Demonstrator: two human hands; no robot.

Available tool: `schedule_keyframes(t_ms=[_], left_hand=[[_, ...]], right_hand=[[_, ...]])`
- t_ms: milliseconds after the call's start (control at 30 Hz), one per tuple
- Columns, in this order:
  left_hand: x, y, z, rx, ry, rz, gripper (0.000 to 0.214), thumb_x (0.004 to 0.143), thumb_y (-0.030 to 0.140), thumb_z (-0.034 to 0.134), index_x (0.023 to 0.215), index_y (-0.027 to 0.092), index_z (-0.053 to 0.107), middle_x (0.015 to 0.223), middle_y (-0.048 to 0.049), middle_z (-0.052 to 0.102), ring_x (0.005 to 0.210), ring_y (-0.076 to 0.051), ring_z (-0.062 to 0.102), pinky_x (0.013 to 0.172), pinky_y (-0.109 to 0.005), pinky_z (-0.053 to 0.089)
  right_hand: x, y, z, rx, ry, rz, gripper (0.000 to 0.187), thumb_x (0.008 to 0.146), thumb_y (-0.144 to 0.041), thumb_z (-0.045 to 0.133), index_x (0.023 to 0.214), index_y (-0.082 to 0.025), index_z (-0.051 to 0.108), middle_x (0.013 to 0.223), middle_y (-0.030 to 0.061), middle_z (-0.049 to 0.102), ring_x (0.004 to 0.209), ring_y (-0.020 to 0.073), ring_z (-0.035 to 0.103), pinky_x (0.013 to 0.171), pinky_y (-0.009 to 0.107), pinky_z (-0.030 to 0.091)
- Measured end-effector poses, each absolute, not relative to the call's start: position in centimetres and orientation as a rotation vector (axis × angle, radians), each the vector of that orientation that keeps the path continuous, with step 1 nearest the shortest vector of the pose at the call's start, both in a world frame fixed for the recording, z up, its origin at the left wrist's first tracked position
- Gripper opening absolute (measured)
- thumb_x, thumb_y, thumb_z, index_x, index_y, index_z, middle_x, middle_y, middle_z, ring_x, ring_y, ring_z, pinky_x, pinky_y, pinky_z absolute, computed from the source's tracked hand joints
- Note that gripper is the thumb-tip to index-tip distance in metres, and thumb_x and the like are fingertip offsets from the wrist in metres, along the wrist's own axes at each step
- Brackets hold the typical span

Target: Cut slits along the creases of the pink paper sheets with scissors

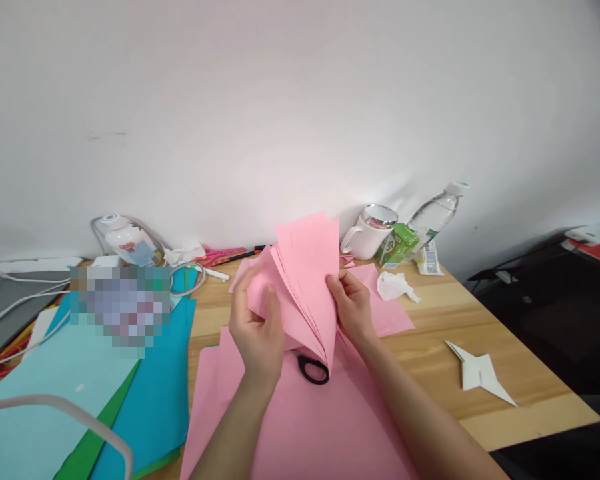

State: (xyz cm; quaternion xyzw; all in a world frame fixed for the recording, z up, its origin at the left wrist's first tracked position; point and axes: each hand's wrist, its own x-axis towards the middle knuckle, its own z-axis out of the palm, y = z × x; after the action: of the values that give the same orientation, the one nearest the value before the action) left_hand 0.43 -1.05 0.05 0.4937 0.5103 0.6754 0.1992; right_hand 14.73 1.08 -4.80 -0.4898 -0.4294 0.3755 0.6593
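Observation:
My right hand [351,305] pinches the right edge of a folded pink paper [310,267], thumb in front. The paper stands raised, with several layers fanned at its left side and narrowing to a point at the bottom. My left hand [257,323] is beside those layers, its thumb and fingers apart and curved, with a slight blur on the fingers. Below the folded paper, a black scissors handle [313,370] shows; the blades are hidden. Large pink sheets [320,427] lie under both forearms.
Blue and green sheets [165,380] lie at left, with white cables [45,293] near them. Along the wall stand a white bottle [133,243], a white mug [373,233], a green carton [397,245] and a water bottle [437,213]. A folded white paper star [480,373] lies at right.

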Motion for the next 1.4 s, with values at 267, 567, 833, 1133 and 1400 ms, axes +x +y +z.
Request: schedule_keyframes(t_ms=[267,567,833,1133,1400], left_hand=[[-0.11,-1.10,-0.16,1.407,1.441,1.748,0.018,0.077,0.033,0.063,0.081,0.018,0.073,0.067,0.0003,0.068,0.060,-0.013,0.057,0.054,-0.023,0.044],[0.59,-1.18,0.09,1.327,1.506,1.992,0.013,0.072,0.017,0.066,0.083,0.018,0.060,0.080,0.0007,0.063,0.074,-0.012,0.059,0.069,-0.021,0.046],[0.57,-1.06,0.05,1.384,1.396,2.031,0.033,0.075,0.017,0.066,0.107,0.022,0.059,0.109,-0.0046,0.063,0.103,-0.018,0.058,0.088,-0.028,0.045],[-0.27,-0.75,-0.41,1.333,1.467,1.753,0.024,0.075,0.035,0.065,0.088,0.018,0.073,0.084,-0.0038,0.072,0.078,-0.018,0.062,0.068,-0.025,0.048],[-0.27,-0.81,-0.41,1.306,1.480,1.752,0.020,0.077,0.033,0.062,0.074,0.016,0.072,0.050,0.0046,0.045,0.050,-0.008,0.035,0.047,-0.020,0.033]], right_hand=[[14.76,0.99,-4.61,-1.091,-0.998,0.885,0.027,0.075,-0.042,0.063,0.065,-0.019,0.055,0.060,-0.0037,0.051,0.054,0.0105,0.040,0.049,0.022,0.032],[14.66,0.94,-4.80,-1.111,-0.964,0.864,0.025,0.078,-0.043,0.061,0.070,-0.020,0.057,0.062,-0.0028,0.054,0.056,0.0120,0.042,0.051,0.023,0.034],[14.71,0.90,-4.63,-1.123,-0.957,0.844,0.024,0.077,-0.041,0.063,0.070,-0.019,0.057,0.061,-0.0032,0.052,0.055,0.0110,0.041,0.049,0.022,0.033],[14.76,0.85,-4.52,-1.101,-0.965,0.873,0.026,0.074,-0.040,0.066,0.066,-0.018,0.055,0.060,-0.0033,0.052,0.054,0.0100,0.041,0.048,0.021,0.032],[14.57,0.83,-5.09,-1.067,-0.958,0.915,0.026,0.076,-0.040,0.064,0.068,-0.018,0.053,0.060,-0.0040,0.049,0.053,0.0090,0.040,0.048,0.020,0.031]])
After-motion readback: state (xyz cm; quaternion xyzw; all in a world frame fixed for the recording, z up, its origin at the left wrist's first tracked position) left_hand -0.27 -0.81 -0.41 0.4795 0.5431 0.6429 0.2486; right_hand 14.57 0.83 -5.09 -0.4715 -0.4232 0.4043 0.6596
